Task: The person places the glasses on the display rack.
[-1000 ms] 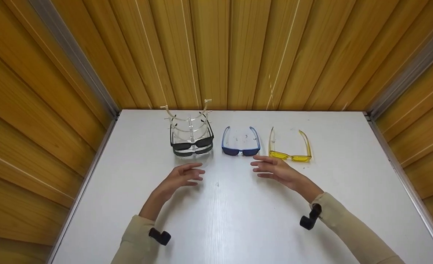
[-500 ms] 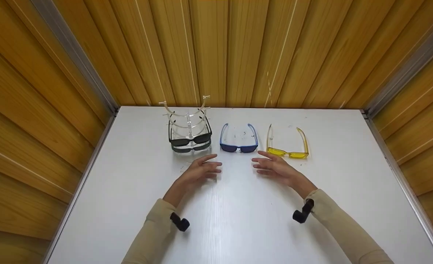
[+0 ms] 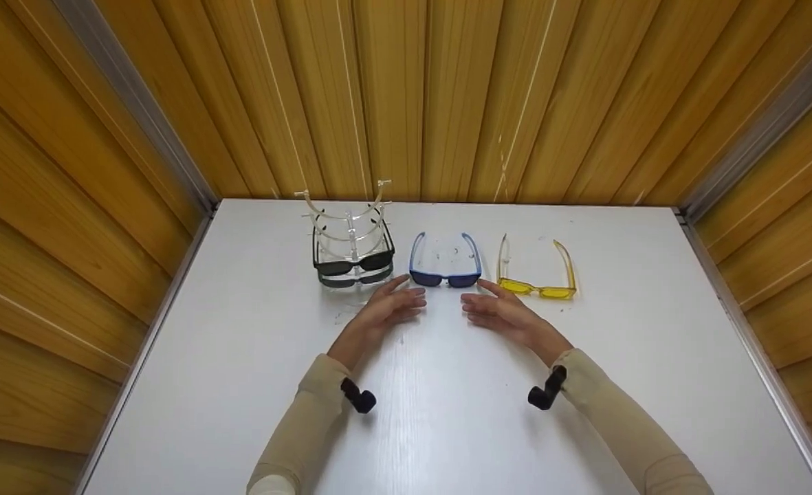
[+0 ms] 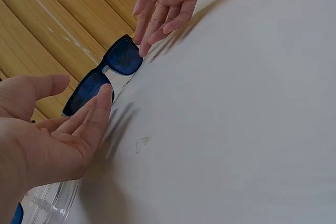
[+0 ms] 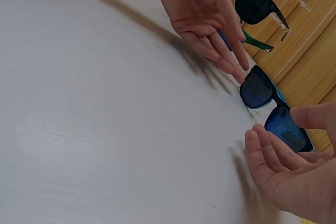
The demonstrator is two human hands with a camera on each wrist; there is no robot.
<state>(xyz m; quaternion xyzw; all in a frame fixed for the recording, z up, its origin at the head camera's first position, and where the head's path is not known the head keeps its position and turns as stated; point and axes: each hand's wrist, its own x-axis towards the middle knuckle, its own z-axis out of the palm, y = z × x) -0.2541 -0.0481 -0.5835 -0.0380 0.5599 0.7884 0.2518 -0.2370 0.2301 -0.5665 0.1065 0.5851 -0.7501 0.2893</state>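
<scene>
Blue-framed sunglasses (image 3: 445, 279) with dark lenses lie on the table, temples unfolded toward the back wall. At their left front corner is my left hand (image 3: 385, 311), index fingertip right at the frame, the fingers loosely extended. My right hand (image 3: 505, 317) mirrors it at the right corner, its index fingertip close by the frame. In the left wrist view, the dark lenses (image 4: 125, 57) show between both hands, with nothing held in either palm. The right wrist view shows the same sunglasses (image 5: 257, 88) partly covered by the near hand's fingers.
Left of the hands stands a clear tiered display stand (image 3: 352, 227) carrying black sunglasses (image 3: 354, 264) and another dark-lensed pair (image 3: 340, 282) beneath. Yellow glasses (image 3: 555, 292) lie to the right on the white table (image 3: 433, 412). Wood-look walls (image 3: 392, 96) enclose the back and sides.
My left hand has moved right and forward from in front of the stand to the blue sunglasses. The right hand has shifted slightly left toward them. The glasses stay in place.
</scene>
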